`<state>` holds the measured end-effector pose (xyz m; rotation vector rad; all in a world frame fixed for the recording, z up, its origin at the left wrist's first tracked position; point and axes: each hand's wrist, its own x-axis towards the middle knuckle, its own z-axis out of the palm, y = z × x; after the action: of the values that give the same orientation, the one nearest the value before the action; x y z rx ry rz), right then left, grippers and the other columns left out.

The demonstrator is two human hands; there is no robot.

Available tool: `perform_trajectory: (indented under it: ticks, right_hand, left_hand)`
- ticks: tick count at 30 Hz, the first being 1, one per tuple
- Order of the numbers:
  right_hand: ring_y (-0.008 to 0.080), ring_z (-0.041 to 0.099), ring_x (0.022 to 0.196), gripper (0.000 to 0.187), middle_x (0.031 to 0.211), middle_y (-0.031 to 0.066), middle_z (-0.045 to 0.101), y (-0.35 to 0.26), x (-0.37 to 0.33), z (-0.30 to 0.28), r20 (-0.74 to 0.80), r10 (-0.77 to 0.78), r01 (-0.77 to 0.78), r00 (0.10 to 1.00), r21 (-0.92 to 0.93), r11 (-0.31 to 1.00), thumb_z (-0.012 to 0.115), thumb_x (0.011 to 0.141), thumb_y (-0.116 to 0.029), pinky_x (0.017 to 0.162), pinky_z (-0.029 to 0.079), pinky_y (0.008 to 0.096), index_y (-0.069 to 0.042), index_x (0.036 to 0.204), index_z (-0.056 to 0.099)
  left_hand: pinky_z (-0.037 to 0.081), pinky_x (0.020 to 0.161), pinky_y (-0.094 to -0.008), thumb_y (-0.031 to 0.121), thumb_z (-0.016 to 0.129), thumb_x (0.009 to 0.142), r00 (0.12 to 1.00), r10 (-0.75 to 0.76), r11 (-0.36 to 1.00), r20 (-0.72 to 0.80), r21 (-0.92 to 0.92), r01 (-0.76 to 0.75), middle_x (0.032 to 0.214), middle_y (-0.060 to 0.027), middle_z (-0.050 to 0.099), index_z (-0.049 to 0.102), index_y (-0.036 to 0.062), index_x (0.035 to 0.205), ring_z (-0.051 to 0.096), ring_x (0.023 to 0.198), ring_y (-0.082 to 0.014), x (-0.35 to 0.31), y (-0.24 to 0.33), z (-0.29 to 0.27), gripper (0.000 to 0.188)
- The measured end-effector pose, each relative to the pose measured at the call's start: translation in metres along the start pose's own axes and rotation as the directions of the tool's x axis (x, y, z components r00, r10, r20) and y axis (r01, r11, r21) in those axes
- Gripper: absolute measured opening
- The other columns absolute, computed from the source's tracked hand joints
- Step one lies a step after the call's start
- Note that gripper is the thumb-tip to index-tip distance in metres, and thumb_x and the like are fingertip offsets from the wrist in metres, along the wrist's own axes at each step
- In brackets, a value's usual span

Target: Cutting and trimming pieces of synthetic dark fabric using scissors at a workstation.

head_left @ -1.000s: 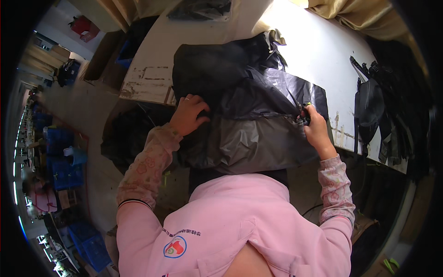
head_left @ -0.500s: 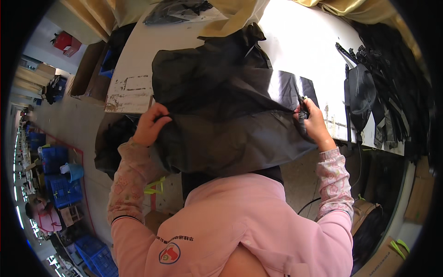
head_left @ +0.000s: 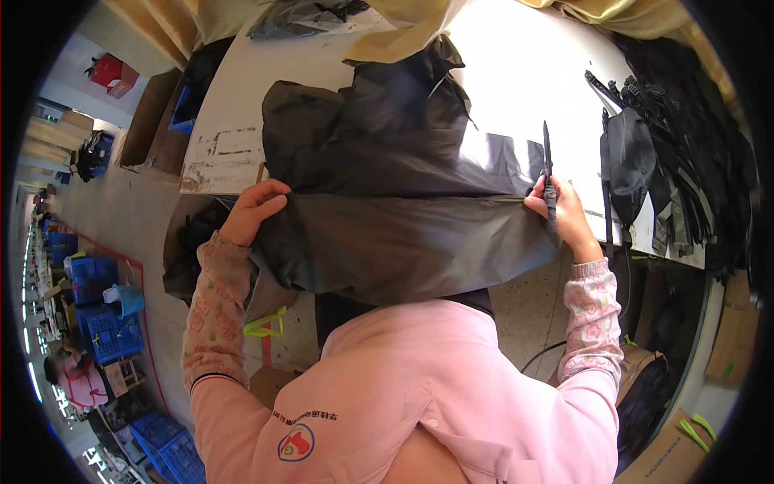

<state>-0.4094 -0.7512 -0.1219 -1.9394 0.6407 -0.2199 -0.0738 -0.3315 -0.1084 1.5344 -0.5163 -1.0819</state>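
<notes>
A wide sheet of thin black fabric [head_left: 403, 242] is stretched between my hands and hangs over the table's near edge towards my lap. My left hand [head_left: 255, 211] pinches it at the left end of a straight fold. At the fold's right end, my right hand [head_left: 564, 211] is closed on the cloth between thumb and fingers. The same hand also holds dark, slim scissors [head_left: 548, 169], their pointed end facing away from me. More of the black fabric lies crumpled on the table beyond the fold.
Black straps and a black mesh piece [head_left: 629, 169] are heaped on the white table's [head_left: 516, 81] right side. Clear plastic wrapping [head_left: 302, 20] and a yellowish curtain [head_left: 395, 40] are at the far side. Blue crates [head_left: 109, 331] and a person [head_left: 81, 379] are at left.
My hands have moved slightly apart, pulling the fold straighter and flatter. The scissors in my right hand have turned, so their point now stands out away from me.
</notes>
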Motion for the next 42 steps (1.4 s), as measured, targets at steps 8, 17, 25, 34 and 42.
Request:
perform_trajectory:
  ticks: [8, 17, 25, 34, 42]
  right_hand:
    - [0.0088, 0.054, 0.073, 0.024, 0.079, 0.0001, 0.059, 0.008, 0.009, 0.002, 0.012, -0.013, 0.014, 1.0, -0.107, 0.994, 0.076, 0.079, -0.006, 0.067, 0.046, 0.0254, -0.004, 0.089, 0.054]
    - [0.0189, 0.052, 0.065, 0.039, 0.07, 0.0086, 0.053, -0.082, -0.003, 0.037, 0.05, -0.225, 0.222, 0.973, -0.461, 0.859, 0.083, 0.069, -0.016, 0.065, 0.045, 0.0302, -0.001, 0.087, 0.053]
    - [0.0301, 0.061, 0.075, 0.061, 0.076, 0.0104, 0.06, -0.16, 0.012, 0.109, 0.423, -0.554, 0.69, 0.718, -0.536, 0.486, 0.085, 0.058, -0.049, 0.069, 0.042, 0.0373, -0.002, 0.084, 0.055]
    - [0.0324, 0.063, 0.085, 0.046, 0.082, 0.0123, 0.064, -0.176, 0.014, 0.118, 0.521, -0.426, 0.673, 0.74, -0.586, 0.451, 0.082, 0.061, -0.031, 0.08, 0.045, 0.0407, -0.003, 0.088, 0.057]
    - [0.0321, 0.063, 0.072, 0.044, 0.073, 0.0108, 0.064, -0.17, 0.016, 0.117, 0.534, -0.426, 0.683, 0.73, -0.553, 0.477, 0.082, 0.062, -0.034, 0.071, 0.046, 0.0379, -0.005, 0.079, 0.054]
  left_hand:
    - [0.045, 0.082, -0.0234, 0.0, 0.077, 0.077, 0.99, 0.091, 0.989, 0.108, 0.106, -0.102, 0.098, 0.0028, 0.059, 0.06, 0.0051, 0.102, 0.055, 0.093, -0.0061, -0.005, -0.006, 0.008, 0.03]
    - [0.046, 0.077, -0.0214, 0.001, 0.077, 0.077, 0.994, 0.101, 0.995, 0.052, 0.002, -0.102, 0.09, 0.0031, 0.061, 0.062, 0.0045, 0.097, 0.056, 0.084, -0.005, -0.016, 0.016, 0.04, 0.025]
    - [0.044, 0.074, -0.0214, 0.006, 0.078, 0.077, 0.981, 0.179, 0.98, 0.08, 0.077, -0.185, 0.084, 0.0022, 0.062, 0.064, 0.0021, 0.094, 0.055, 0.081, -0.005, -0.018, 0.029, 0.064, 0.022]
    - [0.045, 0.071, -0.0204, 0.004, 0.076, 0.08, 0.976, 0.15, 0.971, 0.156, 0.164, -0.175, 0.085, 0.0011, 0.063, 0.065, 0.0007, 0.095, 0.056, 0.078, -0.0041, -0.015, 0.04, 0.076, 0.019]
    - [0.044, 0.068, -0.0198, 0.006, 0.076, 0.08, 0.974, 0.158, 0.964, 0.161, 0.188, -0.188, 0.08, 0.0022, 0.062, 0.065, 0.0009, 0.094, 0.054, 0.074, -0.0031, -0.017, 0.044, 0.077, 0.018]
